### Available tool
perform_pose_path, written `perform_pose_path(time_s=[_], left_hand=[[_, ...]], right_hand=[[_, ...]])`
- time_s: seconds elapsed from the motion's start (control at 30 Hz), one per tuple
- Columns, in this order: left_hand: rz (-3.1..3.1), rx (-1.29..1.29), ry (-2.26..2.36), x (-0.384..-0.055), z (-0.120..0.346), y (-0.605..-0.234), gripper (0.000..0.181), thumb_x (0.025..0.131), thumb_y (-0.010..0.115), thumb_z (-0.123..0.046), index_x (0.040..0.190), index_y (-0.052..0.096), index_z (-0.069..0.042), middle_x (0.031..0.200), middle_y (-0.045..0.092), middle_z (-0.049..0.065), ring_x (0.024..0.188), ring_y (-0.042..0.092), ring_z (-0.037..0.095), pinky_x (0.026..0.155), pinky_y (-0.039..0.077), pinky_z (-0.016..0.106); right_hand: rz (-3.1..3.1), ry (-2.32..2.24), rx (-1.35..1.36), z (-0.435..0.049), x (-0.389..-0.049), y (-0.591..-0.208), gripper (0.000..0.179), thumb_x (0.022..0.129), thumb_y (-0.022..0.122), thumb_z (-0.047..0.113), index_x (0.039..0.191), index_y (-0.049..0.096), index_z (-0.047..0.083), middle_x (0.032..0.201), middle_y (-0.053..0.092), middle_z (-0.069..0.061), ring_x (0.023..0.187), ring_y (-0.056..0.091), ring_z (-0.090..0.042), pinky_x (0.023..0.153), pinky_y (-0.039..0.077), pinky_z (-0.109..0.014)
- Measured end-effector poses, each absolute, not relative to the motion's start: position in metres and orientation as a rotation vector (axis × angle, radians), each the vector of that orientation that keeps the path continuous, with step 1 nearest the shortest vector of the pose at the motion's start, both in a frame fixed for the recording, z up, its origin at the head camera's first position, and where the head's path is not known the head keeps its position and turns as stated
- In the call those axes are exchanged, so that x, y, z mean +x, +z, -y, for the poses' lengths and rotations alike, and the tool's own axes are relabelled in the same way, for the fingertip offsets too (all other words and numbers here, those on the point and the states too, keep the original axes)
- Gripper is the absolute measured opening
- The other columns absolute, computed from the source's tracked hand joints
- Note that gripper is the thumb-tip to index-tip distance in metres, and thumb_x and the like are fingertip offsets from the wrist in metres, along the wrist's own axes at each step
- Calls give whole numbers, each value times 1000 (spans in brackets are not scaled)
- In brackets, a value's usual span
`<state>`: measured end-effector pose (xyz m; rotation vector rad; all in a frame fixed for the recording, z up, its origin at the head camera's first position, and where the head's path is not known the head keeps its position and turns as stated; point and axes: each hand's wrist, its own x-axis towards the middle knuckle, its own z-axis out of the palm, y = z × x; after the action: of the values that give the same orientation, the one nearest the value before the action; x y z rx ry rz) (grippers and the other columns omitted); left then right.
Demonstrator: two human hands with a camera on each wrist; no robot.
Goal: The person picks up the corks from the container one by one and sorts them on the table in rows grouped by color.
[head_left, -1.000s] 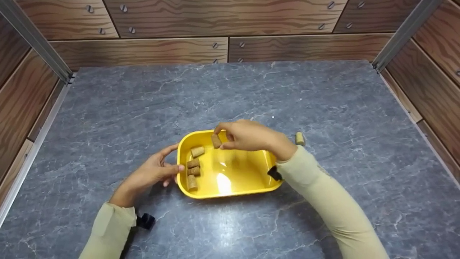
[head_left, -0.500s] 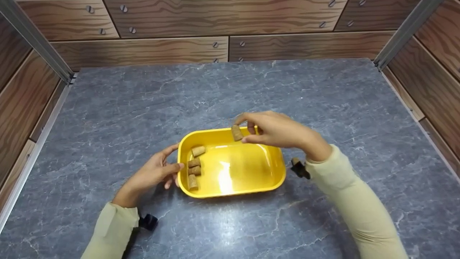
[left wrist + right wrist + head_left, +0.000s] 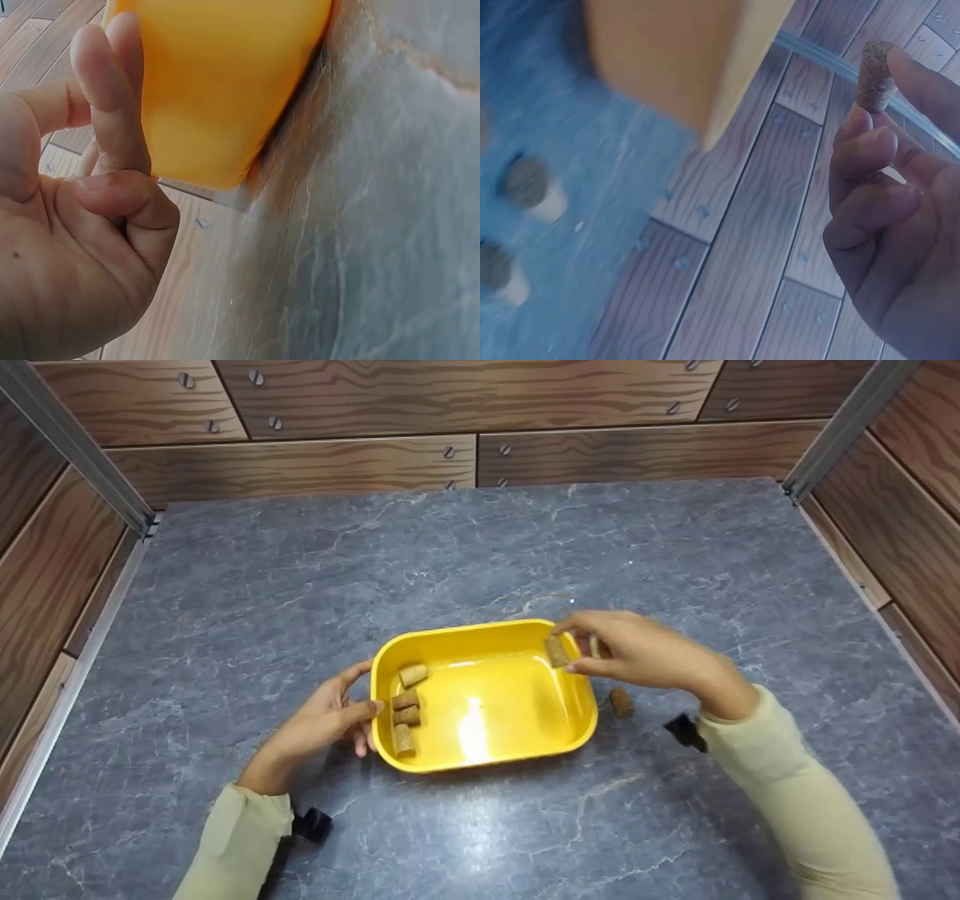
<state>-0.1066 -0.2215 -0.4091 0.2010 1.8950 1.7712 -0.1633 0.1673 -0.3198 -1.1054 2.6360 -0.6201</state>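
Note:
In the head view my left hand (image 3: 319, 724) grips the left end of a yellow plastic tub (image 3: 480, 763), thumb over the rim and fingers outside. The left wrist view shows that hand (image 3: 97, 195) beside the tub's outer wall (image 3: 217, 97). Between thumb and fingertips, my right hand (image 3: 641, 649) pinches a cork (image 3: 556, 651) over the tub's right end. The held cork (image 3: 874, 77) also shows in the right wrist view. Several corks (image 3: 406, 715) lie inside along the tub's left wall.
Just right of the tub a loose cork (image 3: 621, 703) rests on the grey marbled tabletop (image 3: 480, 555). Two corks, one of them a near cork (image 3: 536, 187), show on the tabletop in the right wrist view. Wood-patterned walls (image 3: 480, 405) stand around the back and sides.
My right hand has carried the pinched cork rightward, from over the tub's middle to its right end. A cork beside the tub has come into sight. My left hand keeps its hold.

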Motion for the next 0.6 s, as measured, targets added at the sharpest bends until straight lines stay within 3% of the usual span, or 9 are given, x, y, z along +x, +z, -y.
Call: perform_pose_path(time_s=[0.23, 0.6], left_hand=[[-1880, 188, 1783, -105, 225, -411, 72, 95, 52, -7, 153, 9, -3, 60, 66, 2, 44, 59, 9, 47, 53, 24], [-1838, 177, 1815, -106, 226, -414, 74, 95, 54, -8, 152, 8, -1, 60, 67, 1, 44, 59, 9, 47, 53, 23]], right_hand=[[-2663, -669, -1017, -212, -152, -338, 40, 90, 68, 25, 125, 59, 9, 90, 62, 1, 71, 52, -8, 63, 48, -21], [-2579, -615, -834, -252, -132, -354, 42, 90, 66, 35, 124, 58, 11, 91, 61, 5, 74, 54, -6, 62, 49, -21]])
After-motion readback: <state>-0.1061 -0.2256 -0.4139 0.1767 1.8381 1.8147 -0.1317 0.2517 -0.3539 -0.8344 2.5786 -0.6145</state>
